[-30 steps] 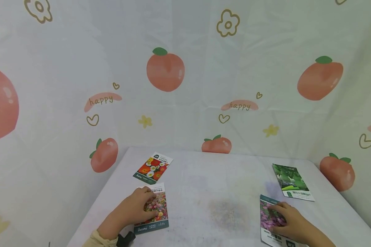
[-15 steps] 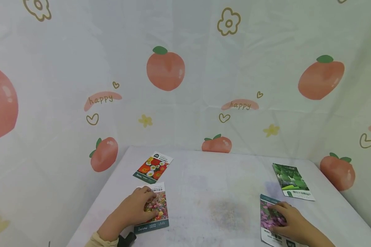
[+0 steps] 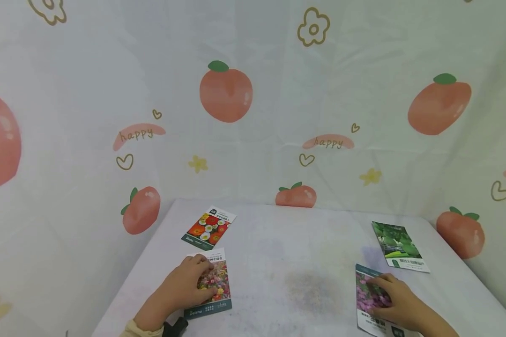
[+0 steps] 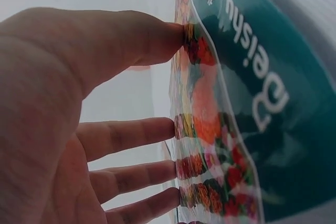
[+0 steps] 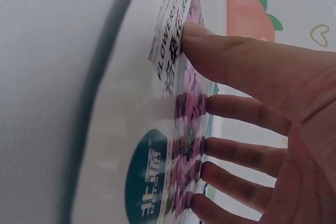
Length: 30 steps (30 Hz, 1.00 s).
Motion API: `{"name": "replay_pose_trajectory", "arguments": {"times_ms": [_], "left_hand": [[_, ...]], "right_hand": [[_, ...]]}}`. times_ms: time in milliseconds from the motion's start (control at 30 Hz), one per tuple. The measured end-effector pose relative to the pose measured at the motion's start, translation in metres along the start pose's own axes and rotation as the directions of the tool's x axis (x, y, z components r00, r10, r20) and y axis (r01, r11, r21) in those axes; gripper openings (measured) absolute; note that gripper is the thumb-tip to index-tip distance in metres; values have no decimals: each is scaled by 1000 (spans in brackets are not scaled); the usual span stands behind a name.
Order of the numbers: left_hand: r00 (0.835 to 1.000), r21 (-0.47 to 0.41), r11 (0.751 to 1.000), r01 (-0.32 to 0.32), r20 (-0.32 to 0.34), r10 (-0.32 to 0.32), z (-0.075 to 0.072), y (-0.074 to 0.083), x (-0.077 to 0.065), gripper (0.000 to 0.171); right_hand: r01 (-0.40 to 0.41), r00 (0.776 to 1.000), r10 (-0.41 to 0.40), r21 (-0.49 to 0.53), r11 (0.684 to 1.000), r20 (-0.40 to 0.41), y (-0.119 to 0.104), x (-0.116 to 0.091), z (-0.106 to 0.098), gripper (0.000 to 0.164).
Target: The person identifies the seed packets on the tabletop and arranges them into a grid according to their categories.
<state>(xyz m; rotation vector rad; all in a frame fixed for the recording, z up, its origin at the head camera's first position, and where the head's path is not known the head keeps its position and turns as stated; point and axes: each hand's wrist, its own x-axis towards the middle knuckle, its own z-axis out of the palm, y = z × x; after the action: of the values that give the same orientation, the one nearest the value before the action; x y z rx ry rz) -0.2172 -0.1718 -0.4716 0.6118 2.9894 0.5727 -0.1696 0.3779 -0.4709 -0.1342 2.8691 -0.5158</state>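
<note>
My left hand (image 3: pixel 185 288) rests its fingertips and thumb on the face of a seed packet (image 3: pixel 221 276) printed with mixed flowers and a dark green band. In the left wrist view the fingers are nearly straight, their tips against the glossy packet (image 4: pixel 215 103). Towards the front right, my right hand (image 3: pixel 398 299) touches a pink-flower seed packet (image 3: pixel 364 297). Its thumb sits near the lettering and its extended fingertips meet the picture in the right wrist view, where the packet (image 5: pixel 121 129) fills the middle. Both packets lie flat, partly covered by the hands.
Beyond the left hand lies an orange-and-white flower seed packet (image 3: pixel 211 229), near the mixed-flower one. A green seed packet (image 3: pixel 398 245) lies at the back right. The white-covered table (image 3: pixel 286 243) meets a white backdrop (image 3: pixel 270 154) with printed fruit behind and at the sides.
The head view shifts very slightly. Both hands stay on their packets, and nothing is lifted or let go.
</note>
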Motion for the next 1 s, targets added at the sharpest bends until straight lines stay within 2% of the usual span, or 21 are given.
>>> {"name": "replay_pose_trajectory", "arguments": {"times_ms": [333, 767, 1000], "left_hand": [[999, -10, 1000, 23, -22, -23, -3, 4, -1, 57], [999, 10, 999, 40, -35, -39, 2, 1, 1, 58], [999, 10, 999, 38, -33, -38, 3, 2, 0, 58]], "right_hand": [[-19, 1000, 19, -7, 1000, 15, -1, 2, 1, 71], [-44, 999, 45, -36, 998, 14, -7, 4, -3, 75], [4, 1000, -4, -18, 1000, 10, -10, 4, -3, 71]]}}
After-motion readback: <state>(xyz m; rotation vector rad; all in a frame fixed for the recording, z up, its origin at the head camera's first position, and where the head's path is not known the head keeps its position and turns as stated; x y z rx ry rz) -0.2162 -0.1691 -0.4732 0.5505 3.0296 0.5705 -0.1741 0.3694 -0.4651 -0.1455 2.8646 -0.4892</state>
